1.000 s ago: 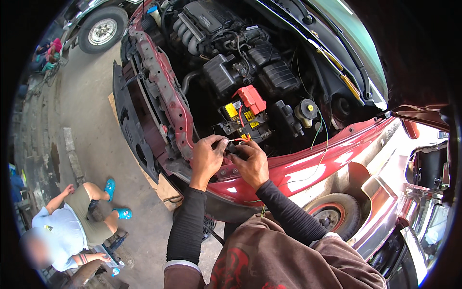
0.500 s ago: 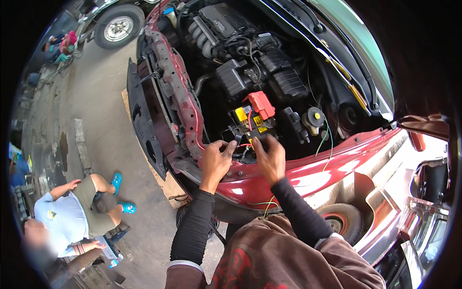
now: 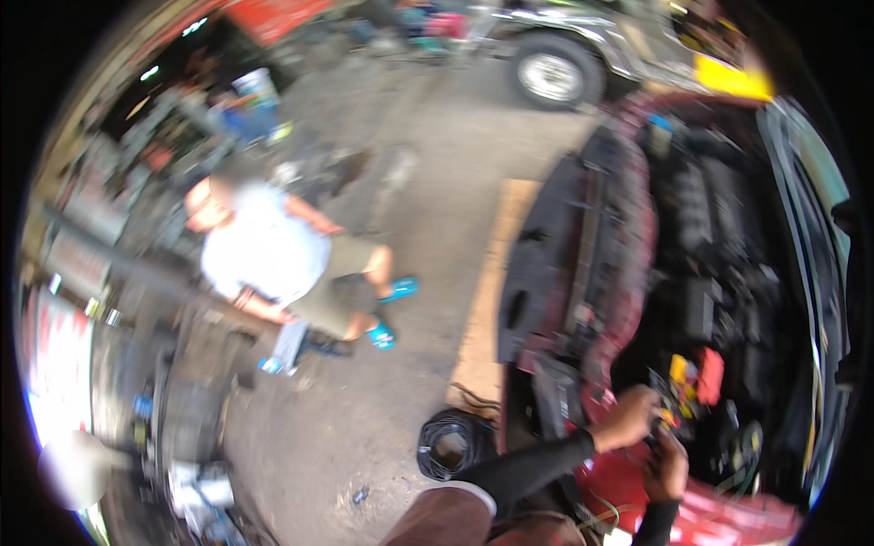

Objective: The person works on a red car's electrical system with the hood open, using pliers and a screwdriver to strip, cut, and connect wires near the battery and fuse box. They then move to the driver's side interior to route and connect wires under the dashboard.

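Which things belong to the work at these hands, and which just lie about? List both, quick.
Job, apparently, by the left hand and right hand:
- yellow-labelled battery
- red cover

Lying about, seemingly:
- coil of black cable
- tan board

Blur hides anything held.

- Motion blur smears everything, left hand point(image 3: 626, 420) and right hand point(image 3: 667, 466) included.
- Glare bleaches a panel point(image 3: 60, 364) between eight and nine o'clock.
- The floor point(image 3: 314, 446) looks pale, softly lit; the engine bay point(image 3: 696, 309), toward three o'clock, sits in shadow.
- Fisheye edges curve into black.
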The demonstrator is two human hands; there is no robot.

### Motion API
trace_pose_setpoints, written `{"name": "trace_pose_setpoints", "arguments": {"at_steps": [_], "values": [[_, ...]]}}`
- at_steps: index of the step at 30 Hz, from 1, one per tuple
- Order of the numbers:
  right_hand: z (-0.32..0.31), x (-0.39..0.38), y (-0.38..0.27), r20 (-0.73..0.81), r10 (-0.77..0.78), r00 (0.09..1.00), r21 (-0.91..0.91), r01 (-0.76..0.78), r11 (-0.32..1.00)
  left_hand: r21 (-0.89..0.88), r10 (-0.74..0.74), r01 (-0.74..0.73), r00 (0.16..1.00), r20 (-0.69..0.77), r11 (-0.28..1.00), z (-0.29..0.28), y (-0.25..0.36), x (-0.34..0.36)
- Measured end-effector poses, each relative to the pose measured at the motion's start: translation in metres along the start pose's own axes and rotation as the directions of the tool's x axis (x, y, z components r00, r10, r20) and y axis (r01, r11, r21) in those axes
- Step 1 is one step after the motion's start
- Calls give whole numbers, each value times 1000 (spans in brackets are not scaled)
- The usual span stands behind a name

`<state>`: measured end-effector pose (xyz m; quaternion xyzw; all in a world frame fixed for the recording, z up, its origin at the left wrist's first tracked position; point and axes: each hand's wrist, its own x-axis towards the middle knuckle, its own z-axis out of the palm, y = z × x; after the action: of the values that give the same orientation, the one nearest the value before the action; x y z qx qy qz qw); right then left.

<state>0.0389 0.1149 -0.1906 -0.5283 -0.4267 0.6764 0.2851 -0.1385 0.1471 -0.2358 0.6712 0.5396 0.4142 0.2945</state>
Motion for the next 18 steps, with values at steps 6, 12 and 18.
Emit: {"name": "trace_pose_setpoints", "arguments": {"at_steps": [6,12,18], "values": [[-13,47,1,-71,121,990,563,-60,824,-163,-159,160,987,16,974,-4,-13,-3],[14,57,2,-320,-465,826,-298,378,877,-21,-280,281,960,22,960,2,-6,-9],[42,27,28,-358,-8,934,176,76,982,-199,-236,296,932,277,934,-12,-17,4]]}}
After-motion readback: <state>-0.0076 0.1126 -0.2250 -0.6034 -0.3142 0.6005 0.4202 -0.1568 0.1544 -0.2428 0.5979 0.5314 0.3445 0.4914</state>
